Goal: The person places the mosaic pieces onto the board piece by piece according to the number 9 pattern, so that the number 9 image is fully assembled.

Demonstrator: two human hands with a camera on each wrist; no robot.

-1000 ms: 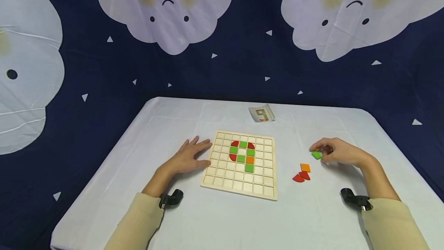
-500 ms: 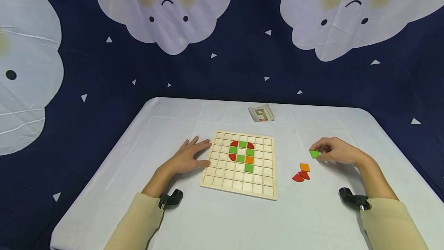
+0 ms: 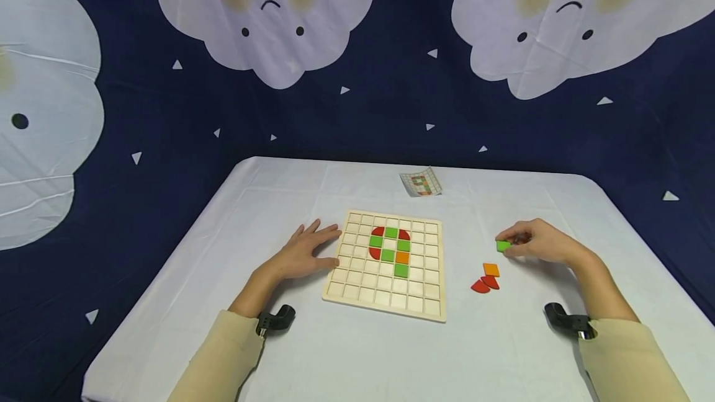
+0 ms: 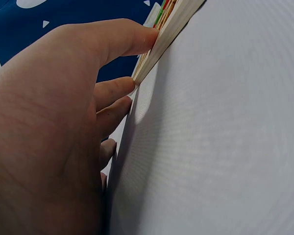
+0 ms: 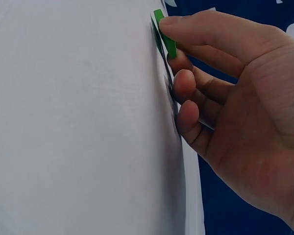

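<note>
My right hand (image 3: 539,242) pinches a green square tile (image 3: 503,246) between thumb and fingers, close over the table on the right. In the right wrist view the green tile (image 5: 165,33) stands tilted at the fingertips, the other fingers curled below it. My left hand (image 3: 304,253) lies with fingers spread, thumb and fingertips at the left edge of a wooden grid board (image 3: 357,281). The left wrist view shows the thumb touching the board's side (image 4: 174,36). Red quarter-round, green square and orange square tiles (image 3: 401,257) sit in the board's middle cells.
An orange square tile (image 3: 491,270) and two red quarter-round tiles (image 3: 480,286) lie between the board and my right hand. Behind the board, a curled pattern card (image 3: 421,183) rests on the white-covered table (image 3: 313,352). A dark cloud-print cloth (image 3: 391,110) hangs beyond.
The green tile in my right hand has tipped up from lying nearly flat and moved slightly left with the fingers. My left hand and the board stay in place.
</note>
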